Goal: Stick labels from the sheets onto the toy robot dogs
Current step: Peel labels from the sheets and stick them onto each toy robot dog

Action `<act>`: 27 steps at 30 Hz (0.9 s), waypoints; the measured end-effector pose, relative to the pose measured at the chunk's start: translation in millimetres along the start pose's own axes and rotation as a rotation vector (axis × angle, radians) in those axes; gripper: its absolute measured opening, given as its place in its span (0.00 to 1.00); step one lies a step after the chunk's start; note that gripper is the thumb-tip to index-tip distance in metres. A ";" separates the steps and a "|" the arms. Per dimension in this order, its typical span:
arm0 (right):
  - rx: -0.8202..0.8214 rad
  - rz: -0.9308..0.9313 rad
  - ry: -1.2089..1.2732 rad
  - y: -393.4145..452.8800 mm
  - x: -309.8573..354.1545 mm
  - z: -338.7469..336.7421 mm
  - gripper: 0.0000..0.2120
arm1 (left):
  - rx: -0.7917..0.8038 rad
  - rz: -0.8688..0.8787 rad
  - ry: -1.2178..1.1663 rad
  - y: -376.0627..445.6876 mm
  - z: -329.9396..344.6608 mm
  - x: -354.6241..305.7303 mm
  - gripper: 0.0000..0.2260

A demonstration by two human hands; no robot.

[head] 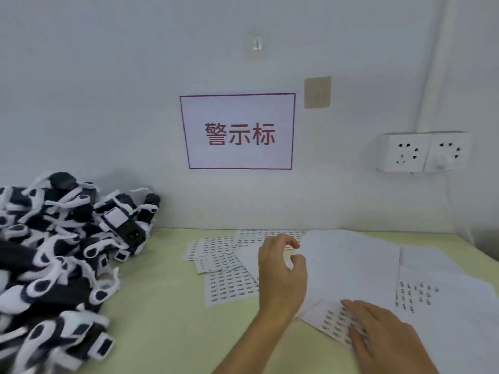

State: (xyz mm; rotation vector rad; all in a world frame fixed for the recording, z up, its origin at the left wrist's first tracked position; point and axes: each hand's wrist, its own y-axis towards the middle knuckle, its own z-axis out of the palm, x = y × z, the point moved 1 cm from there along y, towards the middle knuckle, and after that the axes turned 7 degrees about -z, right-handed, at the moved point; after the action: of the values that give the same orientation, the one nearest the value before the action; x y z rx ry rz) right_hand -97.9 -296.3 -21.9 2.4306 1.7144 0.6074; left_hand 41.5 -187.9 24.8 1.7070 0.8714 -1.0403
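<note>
I press my right hand (378,330) flat on a label sheet (334,321) to pin it, while my left hand (282,271) hovers beside it, thumb and fingers curled narrow, holding nothing I can see, apparently ready to pick a label. The toy robot dogs (59,252) lie heaped well left of that sheet.

a pale grey-white wall (108,90) is filling most of the view, lit evenly. a white sign (237,130) with a red border and red characters is hanging on it at the middle. a clear hook (257,45) is sticking above the sign, and a tan plate (317,92) is sitting beside it (upper right). a white double socket (424,151) is jutting out at right. a pale yellow-green table (167,306) is meeting the wall below.
</note>
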 end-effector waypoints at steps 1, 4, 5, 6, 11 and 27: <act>-0.002 -0.005 -0.003 -0.8 1.5 -1.3 0.26 | 0.030 -0.021 0.146 13.7 -17.9 8.1 0.10; -0.125 -0.045 -0.063 -3.3 -8.0 4.1 0.36 | 0.026 -0.183 0.594 55.7 -78.6 25.8 0.25; -0.177 -0.053 -0.104 -4.4 -9.4 6.2 0.32 | 0.017 -0.211 0.764 68.5 -97.7 27.5 0.29; -0.207 -0.071 -0.135 -3.8 -8.5 4.1 0.24 | 0.011 -0.217 0.927 81.0 -115.3 28.0 0.32; -0.175 -0.044 -0.136 3.3 -15.0 16.0 0.31 | 0.061 -0.065 1.696 129.2 -182.1 13.7 0.24; -0.134 -0.136 -0.009 12.4 -37.8 34.9 0.15 | 0.417 0.145 2.241 169.4 -245.2 11.1 0.15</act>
State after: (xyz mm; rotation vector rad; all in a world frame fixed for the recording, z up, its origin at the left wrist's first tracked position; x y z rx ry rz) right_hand -84.5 -330.8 -59.8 2.2029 1.7568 0.6696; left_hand 259.2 -10.4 125.3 2.7942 1.6454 1.5050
